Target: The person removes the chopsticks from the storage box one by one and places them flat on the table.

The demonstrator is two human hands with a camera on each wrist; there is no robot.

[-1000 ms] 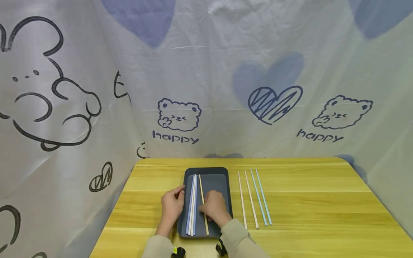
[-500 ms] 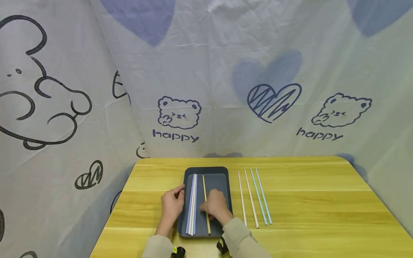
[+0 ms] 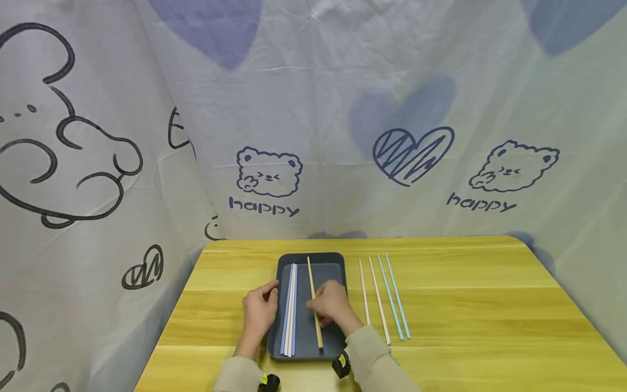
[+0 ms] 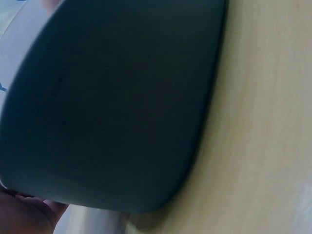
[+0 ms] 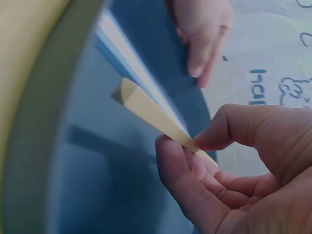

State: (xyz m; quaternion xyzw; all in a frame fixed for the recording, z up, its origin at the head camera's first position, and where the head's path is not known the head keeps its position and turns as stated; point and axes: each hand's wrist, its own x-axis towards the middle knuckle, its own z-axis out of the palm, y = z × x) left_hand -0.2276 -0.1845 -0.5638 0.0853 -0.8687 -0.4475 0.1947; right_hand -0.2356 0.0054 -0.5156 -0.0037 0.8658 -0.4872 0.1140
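Note:
My right hand (image 3: 333, 302) pinches a yellow chopstick (image 3: 311, 276) between thumb and fingers over the right half of a dark grey tray (image 3: 303, 340). The right wrist view shows the squared thick end of this chopstick (image 5: 153, 111) raised above the tray floor, its shadow apart from it. My left hand (image 3: 258, 313) grips the tray's left rim with thumb and fingertips. Inside the tray, on the left, several blue and white chopsticks (image 3: 289, 313) lie side by side. The dark outer wall of the tray (image 4: 112, 107) fills much of the left wrist view.
On the wooden table (image 3: 470, 310), right of the tray, lie two pink chopsticks (image 3: 378, 294) and two light blue chopsticks (image 3: 394, 296), roughly parallel. A printed cloth (image 3: 338, 207) hangs behind the table and along its left side.
My right hand has shifted the yellow chopstick rightward, away from the blue and white ones, then lifted it slightly and moved it toward the far end. My left hand stays at the rim.

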